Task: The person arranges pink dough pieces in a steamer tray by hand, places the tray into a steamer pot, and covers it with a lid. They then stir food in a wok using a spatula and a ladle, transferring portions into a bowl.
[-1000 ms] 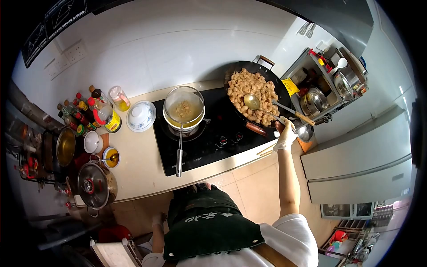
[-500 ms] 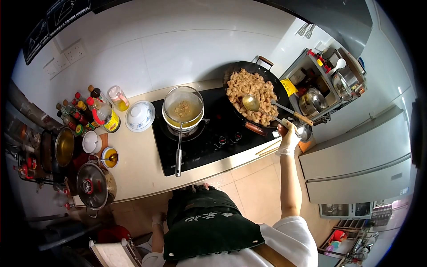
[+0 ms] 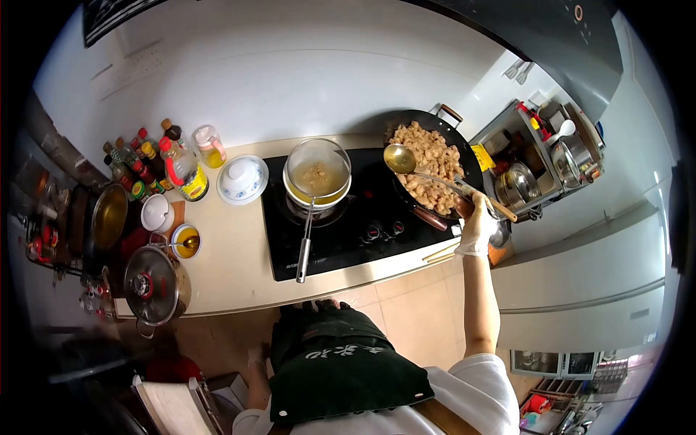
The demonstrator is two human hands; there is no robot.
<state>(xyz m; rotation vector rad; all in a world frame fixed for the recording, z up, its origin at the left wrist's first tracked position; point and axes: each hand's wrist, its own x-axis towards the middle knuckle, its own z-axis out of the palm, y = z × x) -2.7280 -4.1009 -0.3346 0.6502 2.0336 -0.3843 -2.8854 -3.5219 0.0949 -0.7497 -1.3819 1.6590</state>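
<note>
right hand [image 3: 477,226]: gloved, closed round the ladle [image 3: 400,158] handle near its end
left hand [image 3: 255,357]: low beside the apron [image 3: 341,362]; grip cannot be told
ladle: bowl hollow-up over the wok [image 3: 406,119] left edge; long axis slants from far left to near right
wok: holds fried pieces [image 3: 435,167], on the cooktop [image 3: 348,232]
around: strainer [image 3: 317,174] on a pot [image 3: 341,197] to the left; chopsticks [image 3: 442,252] on the tabletop [image 3: 232,254] edge
</note>
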